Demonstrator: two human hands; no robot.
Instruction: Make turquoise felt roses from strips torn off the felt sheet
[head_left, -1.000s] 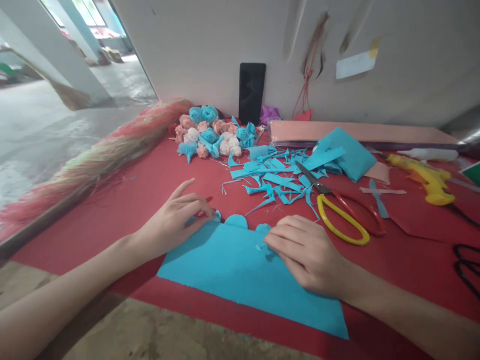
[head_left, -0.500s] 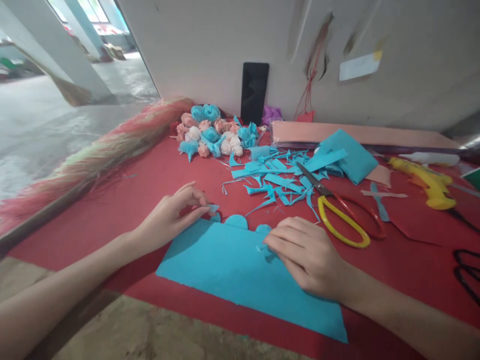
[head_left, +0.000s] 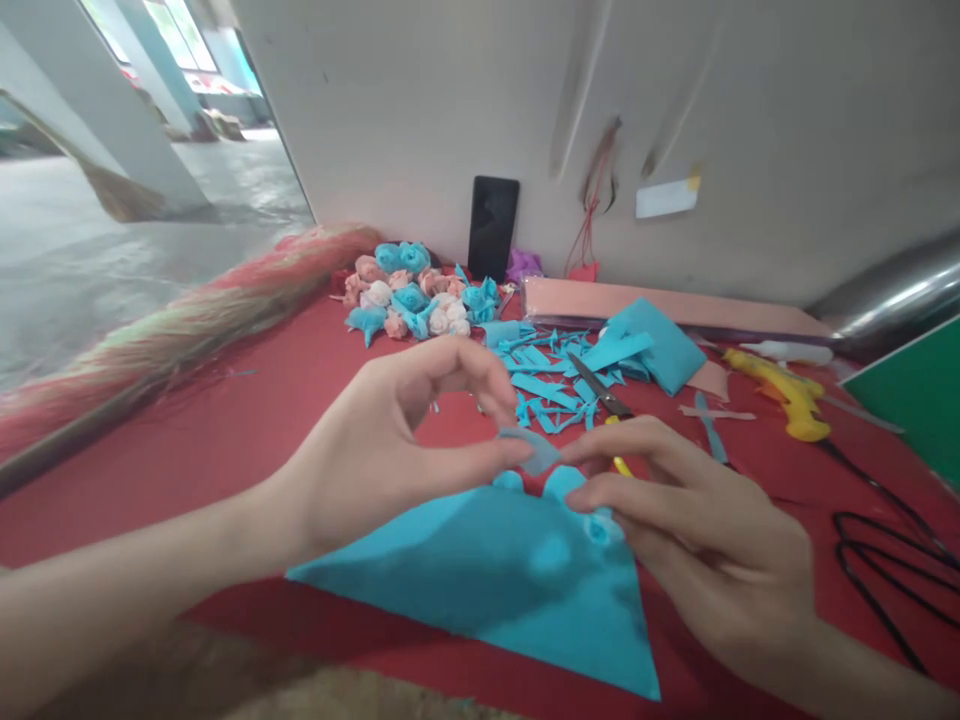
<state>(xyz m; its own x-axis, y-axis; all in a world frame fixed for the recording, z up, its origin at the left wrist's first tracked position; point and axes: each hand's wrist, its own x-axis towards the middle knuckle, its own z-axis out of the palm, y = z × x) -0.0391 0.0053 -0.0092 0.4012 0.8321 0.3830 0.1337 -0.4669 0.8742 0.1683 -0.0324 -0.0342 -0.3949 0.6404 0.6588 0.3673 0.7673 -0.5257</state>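
your left hand [head_left: 367,465] pinches a small blue piece [head_left: 538,456] between thumb and finger; your right hand [head_left: 727,540] now meets its edge with a fingertip, so the piece spans both hands above the blue sheet [head_left: 480,600] at six o'clock. whether your right hand grips it, you cannot tell. scissors [head_left: 616,405] lie near one, fabric-like flowers [head_left: 411,298] at eleven, a yellow glue gun [head_left: 796,402] near three. the white label [head_left: 667,199], one o'clock, shows no readable writing.
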